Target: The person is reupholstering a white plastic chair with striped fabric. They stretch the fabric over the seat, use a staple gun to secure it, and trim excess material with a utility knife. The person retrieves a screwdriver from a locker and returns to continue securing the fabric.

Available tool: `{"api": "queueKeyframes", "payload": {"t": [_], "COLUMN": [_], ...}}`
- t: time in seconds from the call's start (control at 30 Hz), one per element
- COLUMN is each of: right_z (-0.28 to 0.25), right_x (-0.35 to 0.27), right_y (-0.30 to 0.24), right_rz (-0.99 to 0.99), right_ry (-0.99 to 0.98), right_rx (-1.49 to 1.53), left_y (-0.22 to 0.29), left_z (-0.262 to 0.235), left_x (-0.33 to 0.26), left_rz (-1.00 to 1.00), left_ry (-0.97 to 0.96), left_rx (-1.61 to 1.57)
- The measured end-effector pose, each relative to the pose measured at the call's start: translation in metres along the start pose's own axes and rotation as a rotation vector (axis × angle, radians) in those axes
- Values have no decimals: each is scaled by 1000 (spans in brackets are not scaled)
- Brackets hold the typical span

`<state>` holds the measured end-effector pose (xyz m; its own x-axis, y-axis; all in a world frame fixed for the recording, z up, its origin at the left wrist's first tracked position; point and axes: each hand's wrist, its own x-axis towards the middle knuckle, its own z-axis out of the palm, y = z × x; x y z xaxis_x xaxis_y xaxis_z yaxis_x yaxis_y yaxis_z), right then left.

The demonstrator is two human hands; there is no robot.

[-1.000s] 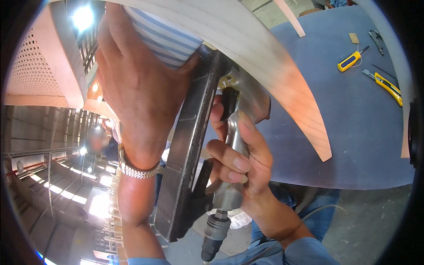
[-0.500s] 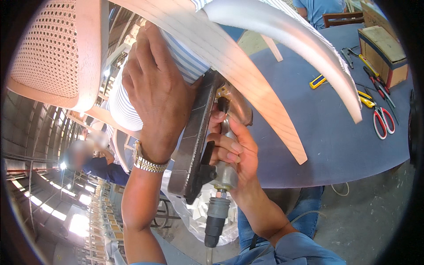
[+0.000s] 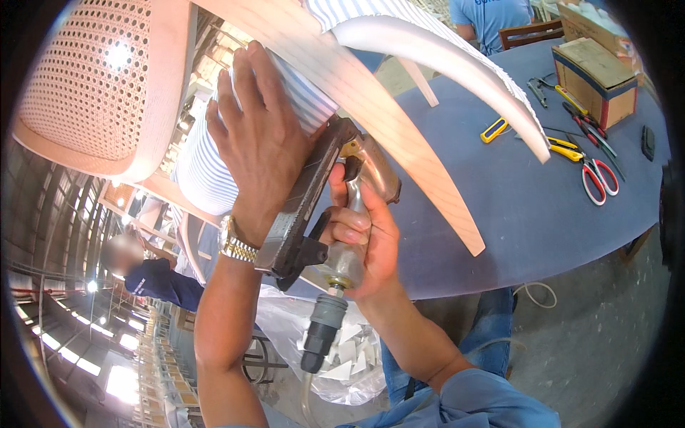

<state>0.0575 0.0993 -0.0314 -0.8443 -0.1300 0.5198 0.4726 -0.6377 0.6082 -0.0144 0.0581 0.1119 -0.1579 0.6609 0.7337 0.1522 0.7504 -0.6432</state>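
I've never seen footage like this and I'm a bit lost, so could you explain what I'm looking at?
There's no robot here: these are a person's own bare hands. The view comes from a wide fisheye camera worn on their head, looking down, so straight edges bend near the rim.

The right hand grips a metal air tool, perhaps a stapler, with a hose below. The left hand lies spread over striped fabric, beside a pale wooden leg and a woven panel; together they look like a chair.

On the blue-grey table lie red-and-white-handled scissors, a yellow cutter, other hand tools and a cardboard box.
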Motion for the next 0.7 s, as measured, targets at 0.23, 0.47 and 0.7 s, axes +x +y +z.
{"api": "queueKeyframes", "payload": {"t": [0.23,0.47,0.7], "right_z": [-24,-33,-38], "right_x": [9,38,44], "right_y": [34,50,50], "right_rz": [-257,-484,-462], "right_ry": [-100,-117,-228], "right_rx": [-96,-299,-248], "left_y": [-47,-64,-62], "left_z": [-36,-3,2], "left_x": [31,69,59], "left_rz": [187,187,118], "left_ry": [-382,-424,-417], "left_rx": [-386,-715,-636]}}
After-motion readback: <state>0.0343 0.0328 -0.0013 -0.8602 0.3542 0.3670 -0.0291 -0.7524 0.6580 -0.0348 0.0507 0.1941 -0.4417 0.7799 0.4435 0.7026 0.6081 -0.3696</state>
